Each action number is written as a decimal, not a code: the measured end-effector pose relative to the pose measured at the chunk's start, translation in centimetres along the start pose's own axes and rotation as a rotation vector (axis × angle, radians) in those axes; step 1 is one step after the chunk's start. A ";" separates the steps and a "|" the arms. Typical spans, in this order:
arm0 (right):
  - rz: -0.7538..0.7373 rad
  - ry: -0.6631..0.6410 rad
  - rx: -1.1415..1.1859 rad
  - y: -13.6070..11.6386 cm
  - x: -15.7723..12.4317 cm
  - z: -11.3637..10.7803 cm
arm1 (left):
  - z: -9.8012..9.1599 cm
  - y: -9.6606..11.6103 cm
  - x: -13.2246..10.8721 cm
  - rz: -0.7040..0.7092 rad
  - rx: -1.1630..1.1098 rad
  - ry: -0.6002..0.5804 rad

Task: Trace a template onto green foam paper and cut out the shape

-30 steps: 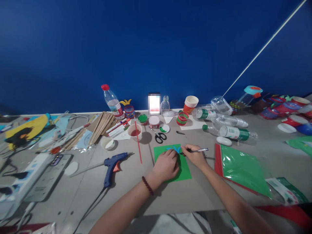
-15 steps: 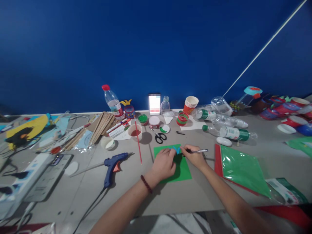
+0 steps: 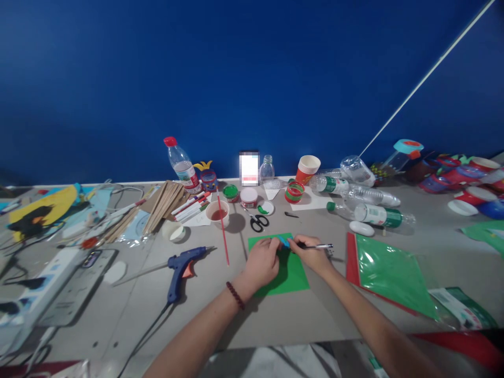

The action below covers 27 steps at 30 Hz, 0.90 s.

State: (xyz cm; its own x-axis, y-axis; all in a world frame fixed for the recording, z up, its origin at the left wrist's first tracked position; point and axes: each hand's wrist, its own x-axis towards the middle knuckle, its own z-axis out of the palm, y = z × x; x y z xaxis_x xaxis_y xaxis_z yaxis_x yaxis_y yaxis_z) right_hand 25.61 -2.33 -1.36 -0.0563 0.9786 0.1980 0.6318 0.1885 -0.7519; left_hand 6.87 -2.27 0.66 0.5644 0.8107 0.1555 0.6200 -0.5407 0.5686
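A green paper sheet (image 3: 290, 273) lies on the grey table (image 3: 299, 315) in front of me. A small blue paper shape (image 3: 284, 241) sits at its far edge. My left hand (image 3: 261, 262), with a dark bead bracelet on the wrist, rests on the sheet, its fingers curled and pressing on the blue shape. My right hand (image 3: 313, 253) is closed around a silver pen (image 3: 321, 246) whose tip meets the blue shape.
Black scissors (image 3: 259, 221) lie just beyond the sheet. A blue glue gun (image 3: 181, 265) and a red stick (image 3: 223, 227) in a paint cup (image 3: 218, 212) lie to the left. A green plastic folder (image 3: 388, 275) lies right. Bottles (image 3: 366, 202), cups and markers crowd the back.
Both hands have shifted slightly up the sheet toward its far edge. My left hand now covers more of the blue shape, and the pen tip sits closer to it.
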 end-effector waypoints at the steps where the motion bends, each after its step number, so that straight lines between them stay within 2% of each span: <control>1: 0.001 -0.003 0.009 -0.1 0.0 0.0 | 0.0 0.0 0.0 0.002 -0.007 0.010; 27: -0.018 -0.043 0.089 -0.5 -0.3 1.3 | 0.2 -0.2 0.0 -0.067 -0.005 -0.002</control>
State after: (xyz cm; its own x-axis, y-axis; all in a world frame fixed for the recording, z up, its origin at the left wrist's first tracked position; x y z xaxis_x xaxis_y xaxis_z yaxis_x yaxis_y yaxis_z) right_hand 24.31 -2.62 -1.86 -0.1008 0.9773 0.1864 0.5597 0.2106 -0.8015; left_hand 6.85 -2.21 0.35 0.5228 0.8446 0.1151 0.6536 -0.4839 0.5820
